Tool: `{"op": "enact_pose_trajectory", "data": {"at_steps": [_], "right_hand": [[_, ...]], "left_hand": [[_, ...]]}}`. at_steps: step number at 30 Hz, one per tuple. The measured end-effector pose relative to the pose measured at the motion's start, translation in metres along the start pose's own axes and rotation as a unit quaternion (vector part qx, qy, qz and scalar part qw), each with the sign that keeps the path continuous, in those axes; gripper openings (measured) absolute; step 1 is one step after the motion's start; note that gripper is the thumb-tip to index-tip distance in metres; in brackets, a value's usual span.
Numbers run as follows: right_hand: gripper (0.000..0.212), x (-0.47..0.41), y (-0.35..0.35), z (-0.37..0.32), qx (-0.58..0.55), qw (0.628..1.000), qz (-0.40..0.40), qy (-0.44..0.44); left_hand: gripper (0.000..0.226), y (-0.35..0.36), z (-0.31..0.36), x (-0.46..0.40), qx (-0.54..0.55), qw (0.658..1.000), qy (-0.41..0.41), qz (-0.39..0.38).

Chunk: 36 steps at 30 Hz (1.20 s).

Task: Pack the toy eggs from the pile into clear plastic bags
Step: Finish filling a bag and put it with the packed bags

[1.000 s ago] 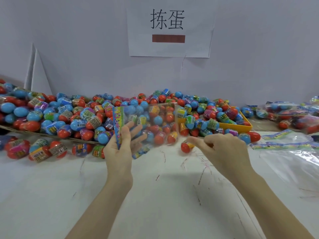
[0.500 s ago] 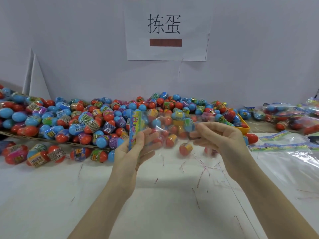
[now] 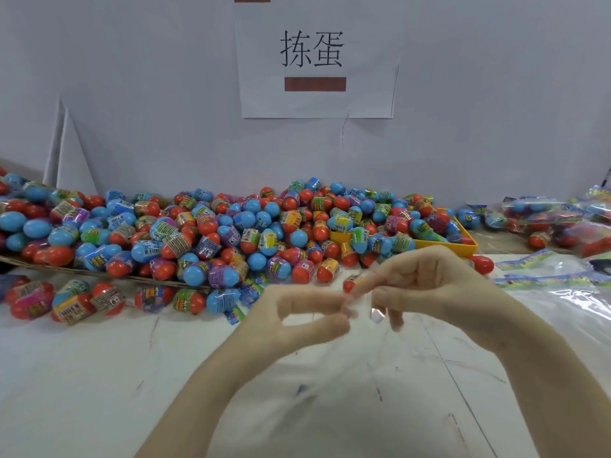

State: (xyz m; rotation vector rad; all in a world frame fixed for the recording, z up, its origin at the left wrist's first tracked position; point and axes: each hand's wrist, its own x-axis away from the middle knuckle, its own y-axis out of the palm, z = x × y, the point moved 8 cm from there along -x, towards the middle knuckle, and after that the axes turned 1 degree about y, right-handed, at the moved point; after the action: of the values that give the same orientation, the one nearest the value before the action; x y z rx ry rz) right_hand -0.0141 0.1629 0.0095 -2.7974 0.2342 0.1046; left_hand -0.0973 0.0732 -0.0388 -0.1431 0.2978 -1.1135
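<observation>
**Both hands pinch a clear bag above the tabletop**

White tabletop (image 3: pixel 99 375), scuffed and marked with thin lines, runs up to a pale wall where a white paper sign (image 3: pixel 315 61) printed with two black characters and a brown bar is stuck. Along the back of the surface lies a broad pile of blue-and-red plastic toy eggs (image 3: pixel 231 233) with colourful shrink labels; part of the heap sits on a flat brown cardboard sheet (image 3: pixel 66 267) at the left, and part fills a yellow plastic tray (image 3: pixel 469 246) at the right. Loose eggs lie just in front of the cardboard.

Near the middle, in front of the pile, the left hand (image 3: pixel 297 320) and the right hand (image 3: pixel 439 285) meet. Their fingers are curled, and thumb and fingertips of each pinch the top edge of a thin clear plastic bag (image 3: pixel 347 368), which hangs down between the forearms, blurred and barely visible. Whether any egg is inside it cannot be told.

At the far right lie filled clear bags of eggs (image 3: pixel 555 219), and nearer, flat empty clear bags with colourful printed header strips (image 3: pixel 562 285).
</observation>
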Motion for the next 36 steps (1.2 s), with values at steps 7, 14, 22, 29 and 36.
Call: {"op": "enact_pose_trajectory", "data": {"at_steps": [7, 14, 22, 29, 36], "right_hand": [[0.016, -0.006, -0.001, -0.008, 0.079, 0.984, 0.141, -0.076], [0.094, -0.007, -0.025, 0.024, -0.066, 0.976, 0.192, 0.076], [0.029, -0.020, 0.011, 0.036, -0.148, 0.986, 0.053, 0.059], [0.062, -0.005, -0.016, 0.001, 0.043, 0.947, 0.297, -0.113], [0.085, -0.002, -0.001, -0.001, 0.041, 0.943, 0.320, -0.084]], "left_hand": [[0.017, 0.006, 0.009, 0.011, 0.074, 0.997, 0.016, 0.022], [0.008, -0.021, 0.002, 0.012, 0.168, 0.973, 0.049, 0.153], [0.020, -0.019, 0.003, 0.012, 0.185, 0.967, 0.049, 0.170], [0.021, -0.019, 0.001, 0.011, 0.208, 0.960, 0.032, 0.182], [0.028, -0.036, 0.028, 0.033, -0.100, 0.903, 0.199, 0.367]]}}
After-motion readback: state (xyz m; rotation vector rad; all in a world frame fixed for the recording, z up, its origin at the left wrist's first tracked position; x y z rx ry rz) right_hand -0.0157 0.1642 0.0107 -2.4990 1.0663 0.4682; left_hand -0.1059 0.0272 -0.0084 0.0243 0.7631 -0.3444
